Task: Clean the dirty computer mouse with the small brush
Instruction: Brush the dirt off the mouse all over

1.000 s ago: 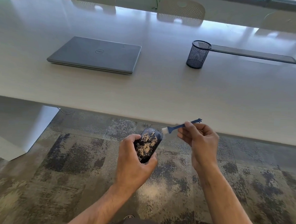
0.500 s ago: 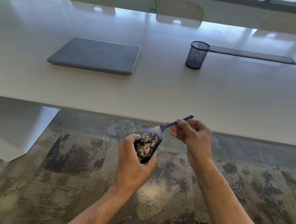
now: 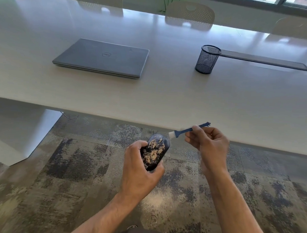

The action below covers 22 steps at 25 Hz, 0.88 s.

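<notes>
Mouse [image 3: 155,151] is glossy dark plastic caked in gritty tan crumbs. Brush [image 3: 187,130] has a blue plastic handle and soft white bristles. Smooth glossy table [image 3: 168,95], matte metal-looking laptop [image 3: 102,57], wire-mesh pen cup [image 3: 207,59], rough mottled carpet [image 3: 66,165].

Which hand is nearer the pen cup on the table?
Right. The right hand, holding the brush, is below the near table edge, almost straight in front of the pen cup. The left hand, gripping the mouse, is lower and further left.

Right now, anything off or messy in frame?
Only the mouse: its dark top is covered in tan, gritty debris. The left hand holds it out over the carpet, off the table. The right hand holds the brush just beside it. The laptop and mesh cup look tidy.
</notes>
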{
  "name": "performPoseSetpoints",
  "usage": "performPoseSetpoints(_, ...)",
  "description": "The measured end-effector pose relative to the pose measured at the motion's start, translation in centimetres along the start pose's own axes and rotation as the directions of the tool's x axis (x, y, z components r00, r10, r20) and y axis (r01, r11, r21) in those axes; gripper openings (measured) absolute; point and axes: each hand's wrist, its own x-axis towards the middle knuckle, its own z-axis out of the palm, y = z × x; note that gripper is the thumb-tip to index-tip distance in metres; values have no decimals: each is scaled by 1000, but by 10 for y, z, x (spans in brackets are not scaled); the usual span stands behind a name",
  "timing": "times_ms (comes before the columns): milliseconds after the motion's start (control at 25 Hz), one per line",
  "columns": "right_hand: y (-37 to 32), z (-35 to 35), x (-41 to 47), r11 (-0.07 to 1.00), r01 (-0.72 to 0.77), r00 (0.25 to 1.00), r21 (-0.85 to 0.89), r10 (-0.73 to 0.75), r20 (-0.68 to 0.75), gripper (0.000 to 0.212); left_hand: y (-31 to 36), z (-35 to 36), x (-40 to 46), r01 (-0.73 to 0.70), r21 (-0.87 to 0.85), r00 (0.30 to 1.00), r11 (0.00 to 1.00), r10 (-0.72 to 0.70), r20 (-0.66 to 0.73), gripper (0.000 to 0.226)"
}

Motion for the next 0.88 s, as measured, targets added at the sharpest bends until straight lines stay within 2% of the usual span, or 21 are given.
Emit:
performPoseSetpoints(160,2,3,-3,1000,3,996,-31,-1,88,8,0,1,0,3,4,1000,1000,-3,1,70)
performPoseSetpoints(320,0,-1,2,998,53,999,-27,-53,4,8,2,0,1,0,-2,1000,1000,0,-3,70)
performPoseSetpoints(480,3,3,0,999,29,997,-32,-26,74,7,2,-1,1,12,-34,1000,999,-12,7,66)
performPoseSetpoints(640,0,-3,2,998,42,999,-43,-43,-6,6,2,-2,3,25,-43,1000,999,-24,11,66)
performPoseSetpoints(800,-1,-3,-7,1000,22,993,1,-21,112,8,1,-1,4,31,-43,999,999,-31,17,68)
performPoseSetpoints(880,1,-3,-9,999,30,995,-29,-27,98,6,2,-1,5,32,-38,999,999,-31,20,68)
